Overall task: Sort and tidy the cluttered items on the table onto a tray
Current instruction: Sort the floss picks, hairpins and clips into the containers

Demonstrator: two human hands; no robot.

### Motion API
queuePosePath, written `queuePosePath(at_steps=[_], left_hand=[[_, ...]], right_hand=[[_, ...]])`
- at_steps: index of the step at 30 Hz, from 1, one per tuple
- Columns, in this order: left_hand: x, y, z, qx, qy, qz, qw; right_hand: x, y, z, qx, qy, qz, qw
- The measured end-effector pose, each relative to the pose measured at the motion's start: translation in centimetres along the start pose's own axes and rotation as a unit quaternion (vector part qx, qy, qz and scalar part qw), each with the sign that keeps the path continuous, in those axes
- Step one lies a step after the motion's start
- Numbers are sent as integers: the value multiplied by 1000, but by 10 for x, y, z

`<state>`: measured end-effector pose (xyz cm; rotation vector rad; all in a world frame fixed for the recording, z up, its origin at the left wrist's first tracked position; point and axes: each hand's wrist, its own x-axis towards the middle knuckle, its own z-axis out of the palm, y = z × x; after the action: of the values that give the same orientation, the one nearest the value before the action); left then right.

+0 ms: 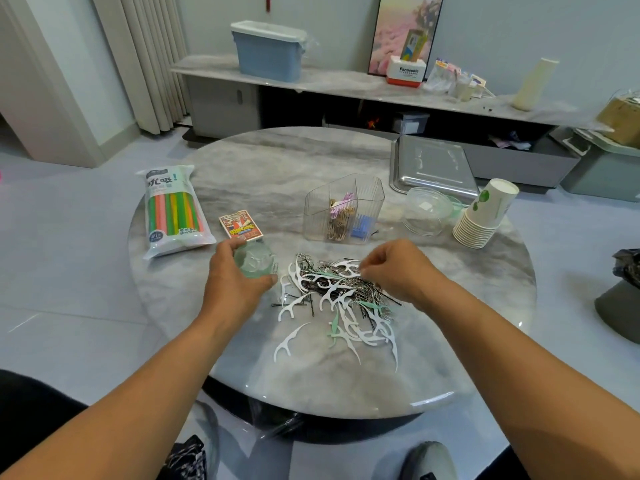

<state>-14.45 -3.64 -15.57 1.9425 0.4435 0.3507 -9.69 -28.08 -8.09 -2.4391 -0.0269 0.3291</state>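
- Near edge of tabletop (311, 386): loose pile of floss picks (341, 306) tangled with hairpins (372, 294).
- Left hand (235, 278) curled round a clear tub (254, 259), left of pile.
- Right hand (398, 271) pinching at pile's far side; what it pinches unclear.
- Beyond: card box (241, 228), straws (173, 211), clear organizer (344, 209), bowls (427, 211), cups (485, 214).
- Farthest, right: empty steel tray (433, 164).

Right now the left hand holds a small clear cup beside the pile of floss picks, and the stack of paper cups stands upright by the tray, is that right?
Not quite. The head view shows the paper cups lying tilted on their side by the tray, not upright. The rest holds: the left hand holds the clear cup beside the floss picks.
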Motion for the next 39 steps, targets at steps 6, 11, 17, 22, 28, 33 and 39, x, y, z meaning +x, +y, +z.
queuePosePath(at_steps=[6, 11, 17, 22, 28, 33, 39], left_hand=[[3, -10, -3, -3, -4, -39, 999], [-5, 3, 2, 38, 42, 66, 996], [-26, 26, 19, 96, 27, 304, 947], [-42, 20, 36, 128, -140, 268, 945], [-50, 9, 49, 225, -221, 201, 927], [-47, 9, 54, 259, -219, 179, 923], [-48, 13, 58, 270, -211, 160, 926]], right_hand=[[-9, 23, -9, -187, -79, 105, 974], [-19, 23, -1, -158, -110, 121, 974], [-27, 20, 20, -184, -112, 89, 972], [-26, 17, 38, -251, -86, 59, 962], [-19, 18, 40, -234, -71, 19, 969], [-14, 23, 33, -209, -79, 19, 975], [-8, 32, 25, -214, -50, 36, 975]])
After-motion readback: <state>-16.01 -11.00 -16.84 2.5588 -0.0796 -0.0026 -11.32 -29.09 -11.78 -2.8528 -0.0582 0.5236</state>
